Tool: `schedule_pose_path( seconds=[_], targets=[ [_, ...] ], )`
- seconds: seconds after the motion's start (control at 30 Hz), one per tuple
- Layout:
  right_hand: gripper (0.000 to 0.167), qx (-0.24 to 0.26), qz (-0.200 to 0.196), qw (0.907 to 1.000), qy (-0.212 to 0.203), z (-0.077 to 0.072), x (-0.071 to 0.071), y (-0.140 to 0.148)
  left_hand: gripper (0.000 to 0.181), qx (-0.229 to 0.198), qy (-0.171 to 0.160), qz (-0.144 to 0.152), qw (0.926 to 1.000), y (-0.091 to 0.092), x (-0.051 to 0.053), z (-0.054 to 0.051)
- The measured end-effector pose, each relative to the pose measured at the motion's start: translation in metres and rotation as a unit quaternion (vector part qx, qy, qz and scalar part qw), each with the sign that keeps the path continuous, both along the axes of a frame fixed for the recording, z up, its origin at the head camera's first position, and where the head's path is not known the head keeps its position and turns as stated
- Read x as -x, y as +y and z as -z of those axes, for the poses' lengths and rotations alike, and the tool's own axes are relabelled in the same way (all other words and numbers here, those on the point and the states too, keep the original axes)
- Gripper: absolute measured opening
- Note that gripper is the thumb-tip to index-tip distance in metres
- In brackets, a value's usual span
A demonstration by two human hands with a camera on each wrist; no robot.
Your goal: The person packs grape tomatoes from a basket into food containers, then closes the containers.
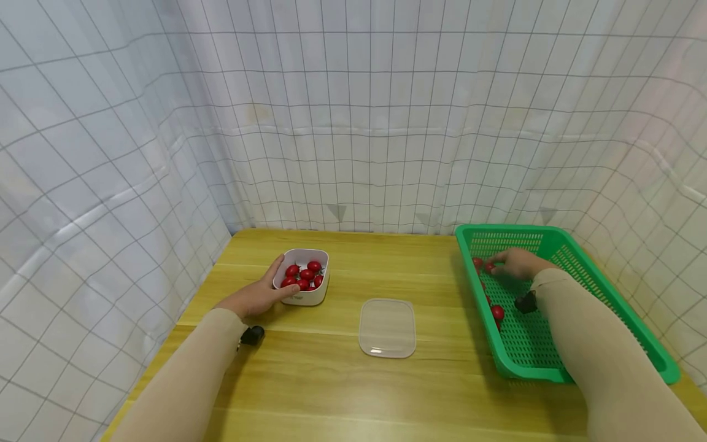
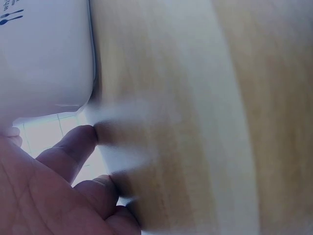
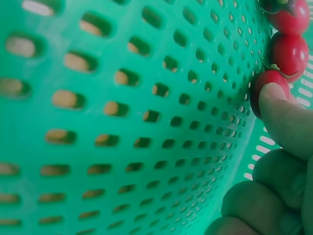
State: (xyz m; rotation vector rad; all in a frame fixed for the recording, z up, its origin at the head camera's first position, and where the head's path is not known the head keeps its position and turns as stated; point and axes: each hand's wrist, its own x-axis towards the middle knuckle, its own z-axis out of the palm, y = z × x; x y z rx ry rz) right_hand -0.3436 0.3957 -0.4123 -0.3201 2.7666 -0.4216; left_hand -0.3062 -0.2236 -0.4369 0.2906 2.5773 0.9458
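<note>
At the back left of the table, a small white container [image 1: 309, 299] holds several red cherry tomatoes [image 1: 306, 274]. My left hand [image 1: 255, 297] holds it at the near left corner, thumb along the front and a finger along the left side. Curled lower fingers [image 2: 76, 147] touch the tabletop beside the container in the left wrist view. On the right, my right hand [image 1: 519, 264] reaches into a green basket [image 1: 488, 319]. It pinches a cherry tomato [image 3: 261, 90] by the basket's left wall, the thumb pressed on it. Two more tomatoes [image 3: 289, 51] touch in a row beyond it.
A clear, rounded-square lid [image 1: 388, 328] lies flat on the wooden table [image 1: 331, 387] between container and basket. More tomatoes [image 1: 498, 313] line the basket's left side. White grid-patterned curtains [image 1: 364, 123] stand behind and at both sides.
</note>
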Motion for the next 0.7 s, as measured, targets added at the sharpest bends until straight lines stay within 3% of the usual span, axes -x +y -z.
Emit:
schedule_pose_path(
  seconds=[0.7],
  targets=[
    [0.048, 0.003, 0.016, 0.9997, -0.020, -0.0007, -0.0006, -0.0005, 0.106, -0.001, 0.003, -0.004, 1.0000, -0.0012, -0.0001, 0.0016]
  ],
)
